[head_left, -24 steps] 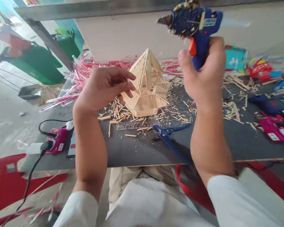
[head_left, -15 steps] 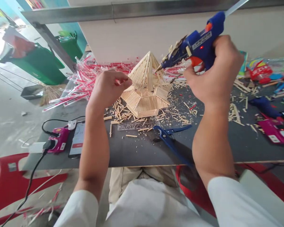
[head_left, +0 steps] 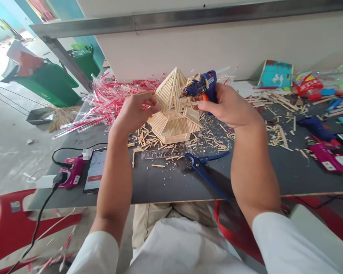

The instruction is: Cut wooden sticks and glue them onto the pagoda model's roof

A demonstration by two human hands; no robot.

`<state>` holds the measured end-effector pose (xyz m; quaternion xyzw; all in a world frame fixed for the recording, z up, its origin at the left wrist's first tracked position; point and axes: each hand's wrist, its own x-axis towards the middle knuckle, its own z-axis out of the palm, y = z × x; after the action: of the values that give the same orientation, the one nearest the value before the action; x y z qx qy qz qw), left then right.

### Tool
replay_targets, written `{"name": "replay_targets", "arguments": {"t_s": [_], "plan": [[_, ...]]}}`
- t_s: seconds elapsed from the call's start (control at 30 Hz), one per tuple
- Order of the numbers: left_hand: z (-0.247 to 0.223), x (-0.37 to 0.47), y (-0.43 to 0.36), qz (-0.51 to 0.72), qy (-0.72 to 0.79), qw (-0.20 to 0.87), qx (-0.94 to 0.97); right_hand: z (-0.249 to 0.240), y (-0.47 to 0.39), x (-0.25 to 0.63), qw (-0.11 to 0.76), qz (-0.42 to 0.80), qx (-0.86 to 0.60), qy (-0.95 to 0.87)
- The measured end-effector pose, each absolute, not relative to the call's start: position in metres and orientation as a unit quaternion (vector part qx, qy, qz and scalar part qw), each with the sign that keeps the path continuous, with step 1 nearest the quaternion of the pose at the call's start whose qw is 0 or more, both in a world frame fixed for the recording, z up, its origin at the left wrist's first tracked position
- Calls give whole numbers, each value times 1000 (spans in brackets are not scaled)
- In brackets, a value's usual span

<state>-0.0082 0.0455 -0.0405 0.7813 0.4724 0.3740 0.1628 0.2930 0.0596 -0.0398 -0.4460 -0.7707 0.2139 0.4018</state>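
Note:
A pavilion-like model of thin wooden sticks (head_left: 175,127) stands on the dark table, with a pointed roof above a wider, many-sided lower tier. My left hand (head_left: 135,114) is closed at the left side of the upper roof, thumb and fingers on its edge. On the other side, my right hand (head_left: 237,106) grips a blue hot glue gun (head_left: 204,85), its glue-crusted nozzle pointing left at the roof's right face. The right thumb reaches toward the model's right side; whether it touches is unclear.
Blue cutters (head_left: 202,167) and a clear ruler (head_left: 157,153) lie in front of the model among loose stick bits. Red-and-clear plastic wrappers (head_left: 111,99) pile up at left, near a phone (head_left: 95,171) and a magenta power strip (head_left: 72,173). Another blue glue gun (head_left: 317,127) lies right.
My right hand has brought the glue gun down and left, from above the table to close beside the roof. My left hand has moved slightly and now lies against the roof's left side.

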Motion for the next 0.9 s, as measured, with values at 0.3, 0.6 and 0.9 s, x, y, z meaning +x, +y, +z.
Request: {"name": "replay_targets", "arguments": {"t_s": [0.3,0.6,0.9], "plan": [[-41,-5,45,385,481,177,767,-52,70,272,484,304,-408,-711],[-30,-4,34,397,527,187,728,-54,86,287,558,138,-469,-671],[-19,-10,22,438,510,185,717,-19,43,318,504,5,-533,-679]]}}
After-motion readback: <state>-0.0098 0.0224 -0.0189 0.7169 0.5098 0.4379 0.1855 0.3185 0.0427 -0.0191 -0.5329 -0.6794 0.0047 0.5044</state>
